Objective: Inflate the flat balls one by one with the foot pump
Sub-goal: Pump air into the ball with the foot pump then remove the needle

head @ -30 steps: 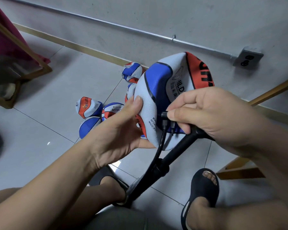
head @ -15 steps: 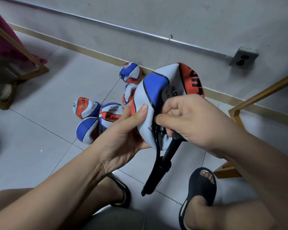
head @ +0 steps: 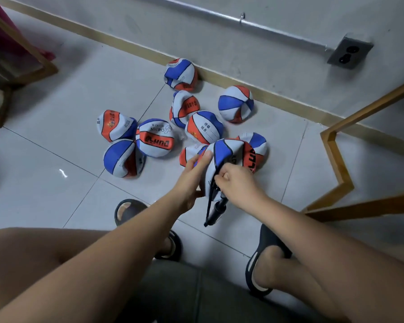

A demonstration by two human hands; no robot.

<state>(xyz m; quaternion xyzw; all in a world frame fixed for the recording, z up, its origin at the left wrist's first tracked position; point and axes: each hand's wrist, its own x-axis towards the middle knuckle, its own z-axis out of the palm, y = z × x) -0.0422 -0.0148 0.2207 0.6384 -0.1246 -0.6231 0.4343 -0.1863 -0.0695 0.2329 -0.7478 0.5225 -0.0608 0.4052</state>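
I hold a flat blue, white and orange ball (head: 229, 155) low over the floor tiles. My left hand (head: 194, 176) grips its left edge, thumb on top. My right hand (head: 237, 180) pinches the pump's hose end against the ball's underside. The black pump (head: 216, 209) hangs below my right hand, its hose looping down beside it. Several more flat balls of the same colours lie on the floor beyond, among them one with orange lettering (head: 155, 137) and one by the wall (head: 236, 103).
A wooden frame (head: 336, 157) stands at the right, another wooden piece (head: 21, 54) at the far left. A wall socket (head: 349, 52) and a metal conduit (head: 243, 21) run along the wall. My feet in black sandals (head: 264, 259) rest on the tiles.
The ball, pump and both hands have moved away from my face and down towards the floor. More of the flat balls have come into sight.
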